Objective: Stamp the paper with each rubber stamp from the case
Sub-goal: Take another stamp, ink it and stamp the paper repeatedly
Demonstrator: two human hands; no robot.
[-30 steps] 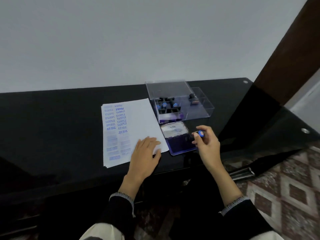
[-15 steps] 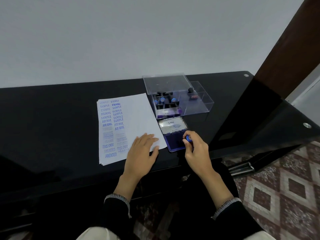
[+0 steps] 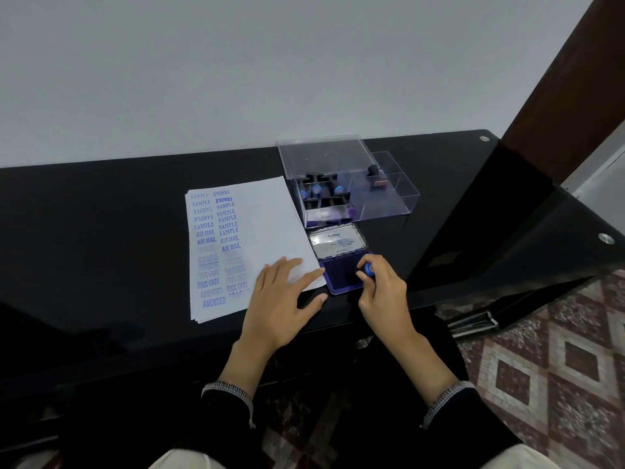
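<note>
The table [image 3: 101, 231] is black and very shiny, like glass, with little round metal caps at its corners. The paper [image 3: 267, 211] is white and flat, not shiny, with blue ink words. The case [image 3: 389, 198] is clear, smooth plastic you can see through. The ink pad [image 3: 338, 265] has a shiny silver metal lid and a dark blue plastic tray. The wall [image 3: 236, 62] is plain and dull. The floor [image 3: 558, 350] looks like rough, speckled stone tiles.
</note>
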